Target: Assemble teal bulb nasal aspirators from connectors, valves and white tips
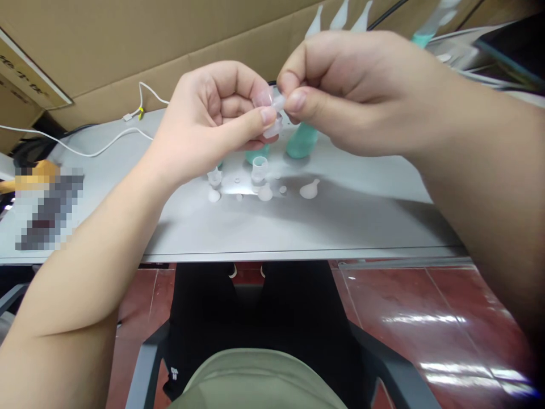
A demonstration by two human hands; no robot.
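- The clear plastic cap [272, 132] is up off the surface [221, 227], in my left hand [221, 108]: thumb on top, fingers curled below, apparently to keep it from turning.
- My right hand [357, 91] pinches a small white piece [279, 103] between thumb and forefinger at the cap. A tip grip suits so small a part. Blur hides whether the piece is seated; I cannot tell.
- Both hands are close together, each clamped on its part, probably so that one steadies while the other works.
- Below, two clear cups [260, 169] stand on the surface, near three white drop-shaped tips [309, 189] lying flat and some small discs [283, 190]. Spacing the parts apart likely makes each easy to pick up.
- Bottles of green liquid [302, 139] stand farther back, partly hidden by my hands; that position presumably protects them from knocks.
- A white cable [110, 150] lies to the left, well apart from the parts.
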